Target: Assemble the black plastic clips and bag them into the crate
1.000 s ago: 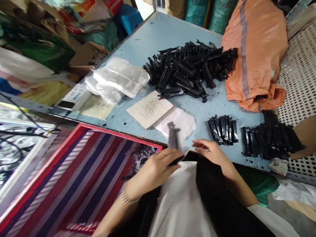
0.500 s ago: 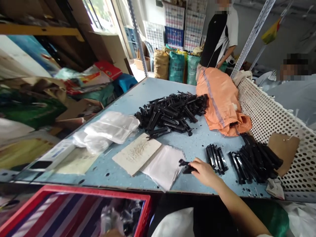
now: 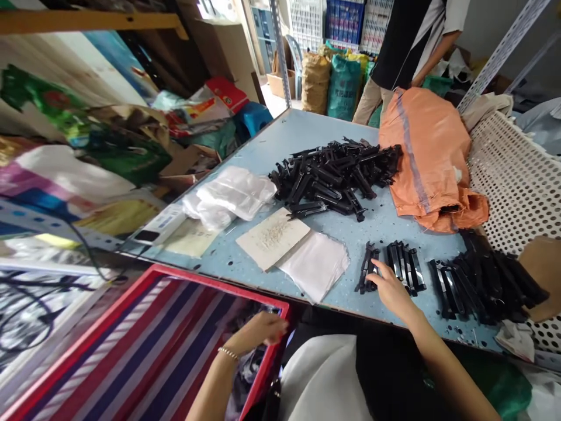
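Note:
My right hand is over the table near its front edge, fingers apart. Its fingertips reach a pair of slim black plastic parts lying side by side. Just right of them is a row of similar black parts, and farther right a thicker bunch of black parts. My left hand, with a beaded bracelet on the wrist, hangs over the right end of the red crate. Its fingers are blurred. Clear-wrapped dark items lie in the crate, partly hidden by that arm.
A large heap of black parts lies mid-table beside an orange woven sack. Clear bags, a cardboard piece and white sheets lie left of my right hand. A perforated panel borders the right; a person stands behind.
My right hand has moved right and set down the black part it held beside the row. My left hand has risen into view from the crate. The camera view has shifted.

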A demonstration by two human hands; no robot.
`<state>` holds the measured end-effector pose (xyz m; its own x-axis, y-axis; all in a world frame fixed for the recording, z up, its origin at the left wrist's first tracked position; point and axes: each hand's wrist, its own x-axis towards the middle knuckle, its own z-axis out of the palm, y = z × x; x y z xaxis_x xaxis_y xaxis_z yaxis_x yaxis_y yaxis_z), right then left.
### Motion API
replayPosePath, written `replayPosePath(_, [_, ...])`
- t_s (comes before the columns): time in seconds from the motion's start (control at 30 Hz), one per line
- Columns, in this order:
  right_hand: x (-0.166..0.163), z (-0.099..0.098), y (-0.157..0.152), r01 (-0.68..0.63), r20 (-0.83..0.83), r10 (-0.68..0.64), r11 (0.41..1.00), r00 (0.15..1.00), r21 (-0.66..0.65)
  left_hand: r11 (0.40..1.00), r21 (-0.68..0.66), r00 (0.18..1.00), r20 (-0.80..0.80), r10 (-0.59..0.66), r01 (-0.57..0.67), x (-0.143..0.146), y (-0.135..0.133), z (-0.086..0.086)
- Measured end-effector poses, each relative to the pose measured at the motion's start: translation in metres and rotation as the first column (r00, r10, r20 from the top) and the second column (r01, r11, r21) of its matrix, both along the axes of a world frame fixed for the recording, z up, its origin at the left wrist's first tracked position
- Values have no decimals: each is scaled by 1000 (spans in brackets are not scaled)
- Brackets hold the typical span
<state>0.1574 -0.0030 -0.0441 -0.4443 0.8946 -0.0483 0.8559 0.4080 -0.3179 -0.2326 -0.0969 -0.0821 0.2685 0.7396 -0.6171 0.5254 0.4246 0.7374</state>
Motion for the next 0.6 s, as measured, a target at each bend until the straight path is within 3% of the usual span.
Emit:
replayPosePath(0.07, [2,-1,0,28,-69,-32,998,997,-57,983,180,995,92,29,-46,27,21,17])
replayPosePath(0.1, [2,0,1,18,-90,-26,996,996,-87,938,334,994,94,63,-91,46,33,24])
replayPosePath(0.17, [3,3,6,-31,-110,16,990,994,-139,778,616,987,-4,162,-125,84,59,31])
replayPosePath(0.23, [3,8,7,-48,-120,30,988,992,-149,714,696,963,-130,235,-80,114,81,28])
replayPosePath(0.33, [1,11,-2,79,-141,-83,996,986,-36,754,644,942,-157,295,-129,125,104,15])
replayPosePath(0.43, [-4,7,-15,283,-29,-283,959,959,0,789,577,938,-108,330,-210,105,117,6])
replayPosePath(0.53, [-2,3,-17,426,103,-414,888,905,-171,830,450,936,38,351,-329,83,125,3])
replayPosePath(0.6, [0,3,-13,454,-24,-495,815,869,-360,828,375,908,157,387,-418,77,126,2])
